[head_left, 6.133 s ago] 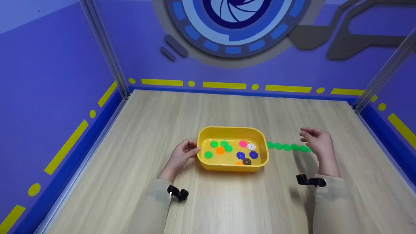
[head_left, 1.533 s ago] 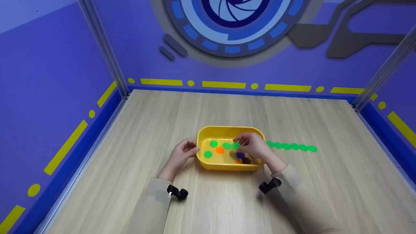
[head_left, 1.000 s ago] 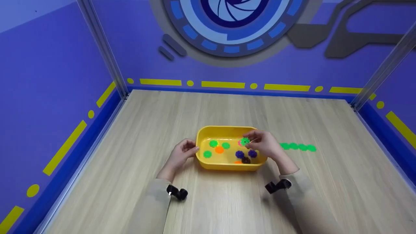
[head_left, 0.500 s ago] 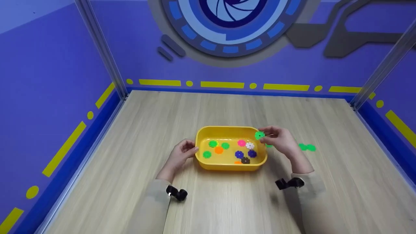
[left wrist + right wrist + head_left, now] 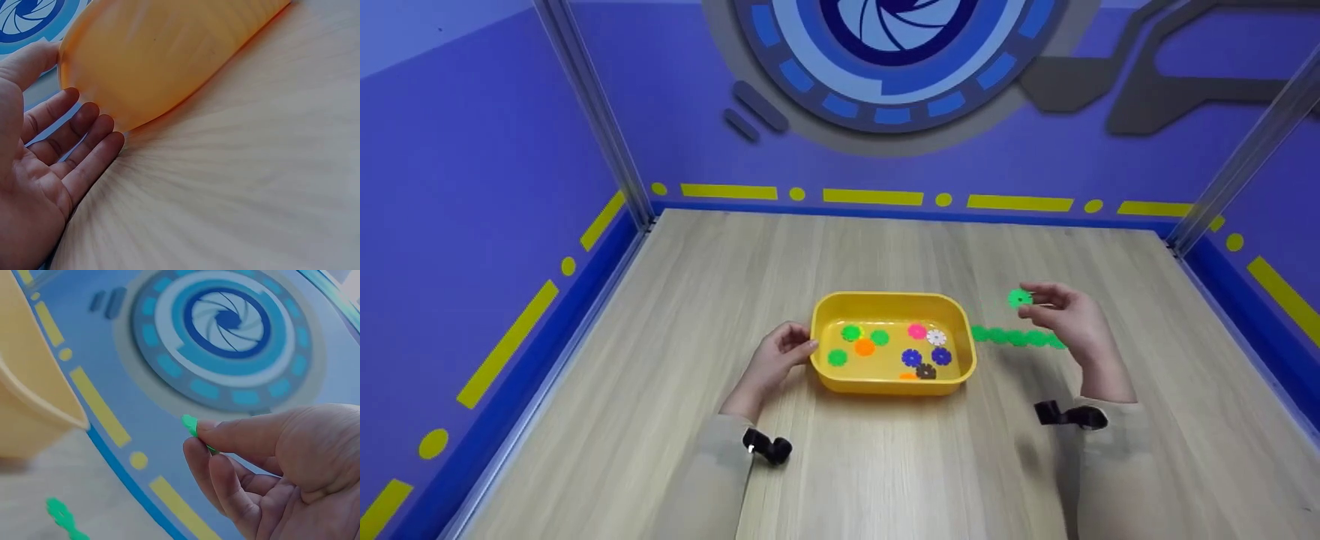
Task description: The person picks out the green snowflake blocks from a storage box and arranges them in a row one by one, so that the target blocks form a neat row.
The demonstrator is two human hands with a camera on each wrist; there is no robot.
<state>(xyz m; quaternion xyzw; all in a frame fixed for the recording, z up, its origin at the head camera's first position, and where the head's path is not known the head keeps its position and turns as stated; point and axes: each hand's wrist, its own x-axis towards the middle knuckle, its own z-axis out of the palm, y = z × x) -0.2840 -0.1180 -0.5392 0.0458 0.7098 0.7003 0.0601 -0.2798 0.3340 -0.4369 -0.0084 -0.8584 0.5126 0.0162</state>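
My right hand (image 5: 1069, 319) pinches a green notched plastic disc (image 5: 1019, 298) between thumb and fingers, raised above the table right of the yellow tub (image 5: 894, 387). Below it lies a row of green discs (image 5: 1018, 337), its right end hidden by the hand. In the right wrist view the held disc (image 5: 189, 423) appears almost edge-on. My left hand (image 5: 772, 367) holds the tub's left end, thumb at the rim and fingertips against the outer wall (image 5: 146, 73). Inside the tub lie green, orange, pink, white (image 5: 935, 337), dark blue (image 5: 941, 356) and brown (image 5: 925, 371) discs.
The pale wooden table (image 5: 870, 465) is bounded by blue-purple panels (image 5: 840, 150) at the back and both sides. The disc row begins close to the tub's right wall. Each sleeve carries a small black wrist camera (image 5: 1069, 415).
My right hand came left into the tub, pinched a green disc there, lifted it over the right rim and moved right, above the row. The left hand has stayed at the tub's left end.
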